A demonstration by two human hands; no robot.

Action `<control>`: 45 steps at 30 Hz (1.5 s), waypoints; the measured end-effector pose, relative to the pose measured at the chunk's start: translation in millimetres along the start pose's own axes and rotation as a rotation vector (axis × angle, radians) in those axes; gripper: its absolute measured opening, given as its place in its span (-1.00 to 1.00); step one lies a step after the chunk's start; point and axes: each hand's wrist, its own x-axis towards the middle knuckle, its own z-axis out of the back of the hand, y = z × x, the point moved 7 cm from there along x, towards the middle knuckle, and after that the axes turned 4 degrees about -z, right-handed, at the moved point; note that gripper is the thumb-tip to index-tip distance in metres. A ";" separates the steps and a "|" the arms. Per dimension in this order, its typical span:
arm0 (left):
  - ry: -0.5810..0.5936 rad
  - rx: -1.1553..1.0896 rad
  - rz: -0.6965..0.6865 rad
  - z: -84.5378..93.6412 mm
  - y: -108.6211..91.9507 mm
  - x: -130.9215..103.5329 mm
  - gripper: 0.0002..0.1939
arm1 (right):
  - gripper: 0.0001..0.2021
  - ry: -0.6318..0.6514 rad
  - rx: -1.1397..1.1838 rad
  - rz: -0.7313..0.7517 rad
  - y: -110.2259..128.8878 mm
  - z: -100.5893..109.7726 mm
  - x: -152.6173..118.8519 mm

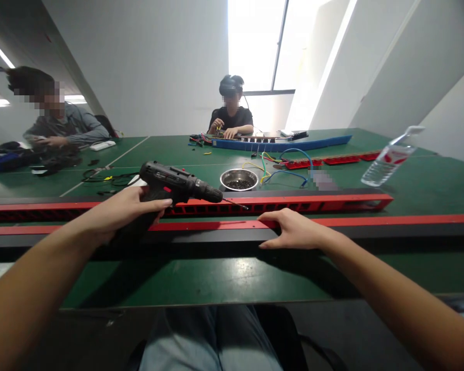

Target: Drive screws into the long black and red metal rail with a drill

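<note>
- the cordless drill (168, 186) is in the left hand (119, 208), which is closed around its grip; its body runs left to right, with the nose dipping slightly.
- the slim bit (235, 203) points toward the right hand (296, 229); its tip looks raised above the rails, short of the right fingertips and a little farther from the wearer.
- the near rail (216, 237), red along its far side and black toward the wearer, lies lengthwise across the view, below the drill. the right hand loosely grips it across its width, fingers on the red part, thumb on the black; how firmly, i cannot tell.
- the far rail (305, 202), red and slotted, lies just beyond, roughly parallel.
- past that, a metal bowl (222, 180) holds small dark pieces, with coloured wires (280, 172) to its right and a bottle (388, 159) tilted farther right.
- across the green table (201, 288), one person (232, 118) works by a blue strip (282, 144); another person (67, 126) sits at the left.
</note>
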 end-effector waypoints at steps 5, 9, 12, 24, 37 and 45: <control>0.073 -0.274 0.103 -29.8 27.5 6.4 -0.67 | -0.27 0.000 0.067 -0.067 -17.7 6.5 -11.6; 0.116 -0.414 0.077 -40.0 35.0 6.7 -0.69 | -0.28 0.008 0.106 -0.126 -31.0 11.6 -19.8; 0.175 -0.423 0.050 -44.7 40.5 5.6 -0.74 | -0.28 0.030 0.134 -0.165 -40.8 15.5 -25.6; 0.225 -0.451 0.037 -53.7 50.8 2.6 -0.75 | -0.50 -0.068 0.483 -0.121 -18.3 34.4 -15.9; 0.150 -0.522 0.049 -50.2 53.1 -1.7 -0.72 | -0.51 -0.215 0.563 -0.097 0.0 30.5 40.3; 0.096 -0.573 0.059 -47.9 57.1 1.9 -0.72 | -0.49 -0.138 0.692 -0.122 -7.9 24.6 63.8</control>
